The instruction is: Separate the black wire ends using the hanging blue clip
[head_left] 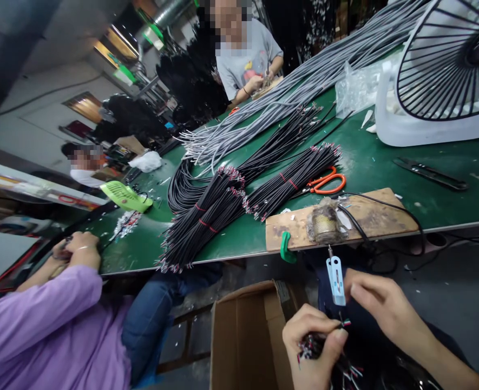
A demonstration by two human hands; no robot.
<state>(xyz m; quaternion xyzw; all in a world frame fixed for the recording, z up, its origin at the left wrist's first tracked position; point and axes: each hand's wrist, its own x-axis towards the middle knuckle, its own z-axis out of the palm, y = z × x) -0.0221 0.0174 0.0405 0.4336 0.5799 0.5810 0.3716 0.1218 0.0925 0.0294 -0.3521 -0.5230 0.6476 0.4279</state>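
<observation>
A cardboard box (243, 336) stood at the bottom centre of the frame, its plain brown inner walls showing, with its lower part cut off by the frame. A crumpled clear plastic bag (355, 89) lay at the upper right; its contents could not be made out. In the lower right, just beside the box, the left hand (314, 338) was curled around a bunch of dark wires (311, 346), thumb and forefinger closed on one wire end (345, 323) with red, white and green strands. The right hand (375, 298) was beside a light blue clip (336, 280), fingers bent; whether it gripped anything could not be told. The clip sat on a thin shaft from a grimy metal cylinder (324, 225), reaching past the table edge into the space above the person's lap. A worn, stained wooden board (385, 211) under the cylinder lay along that edge, with a green clamp (287, 248) on its near side. Smooth green tabletop (369, 168) showed between the orange-handled scissors (329, 183) and the dark snips (432, 173) at the right. Straight black wire bundles (202, 222), tied with red bands, lay at the centre, near the edge, and long, round grey cables (239, 130) stretched to the upper right. A co-worker in a purple top (60, 309) occupied the lower left.
</observation>
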